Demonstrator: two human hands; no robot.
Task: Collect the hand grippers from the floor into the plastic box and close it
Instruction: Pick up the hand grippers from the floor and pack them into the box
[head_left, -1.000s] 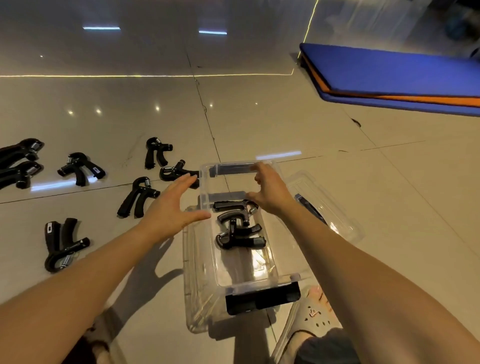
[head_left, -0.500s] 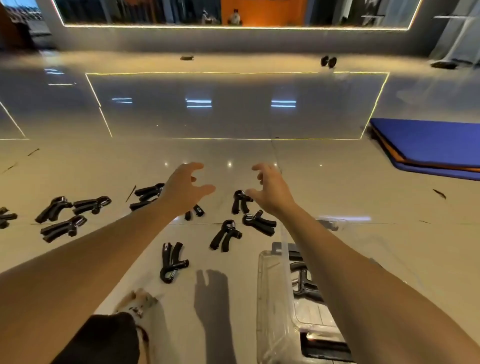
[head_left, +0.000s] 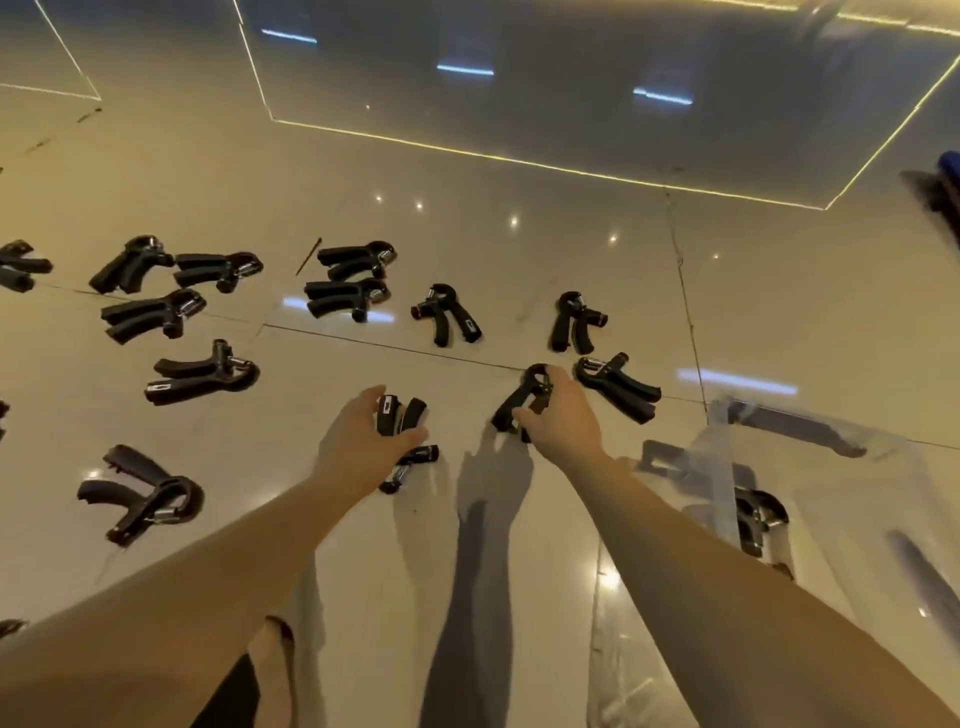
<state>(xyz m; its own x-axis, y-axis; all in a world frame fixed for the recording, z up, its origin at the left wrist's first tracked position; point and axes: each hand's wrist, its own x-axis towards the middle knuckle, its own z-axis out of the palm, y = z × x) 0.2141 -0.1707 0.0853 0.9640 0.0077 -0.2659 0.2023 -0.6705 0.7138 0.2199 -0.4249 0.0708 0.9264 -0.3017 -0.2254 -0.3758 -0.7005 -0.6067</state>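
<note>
Several black hand grippers lie scattered on the glossy tiled floor (head_left: 519, 519). My left hand (head_left: 358, 447) closes its fingers and thumb around one hand gripper (head_left: 402, 415) in the middle of the floor. My right hand (head_left: 563, 415) curls its fingers round another hand gripper (head_left: 511, 402) just to the right. A further hand gripper (head_left: 618, 387) lies right beside my right hand. The clear plastic box (head_left: 831, 519) stands open at the right, with at least one hand gripper (head_left: 758, 514) inside.
More hand grippers lie to the left (head_left: 200, 374) and near left (head_left: 143, 499), and in a row farther out (head_left: 447, 314). A blue mat edge (head_left: 950, 171) shows at the far right. A thin stick (head_left: 309, 255) lies on the floor.
Both hands have dropped from mid-air onto the floor and closed on a hand gripper each. The view has tilted down and turned left, putting the box at the right edge.
</note>
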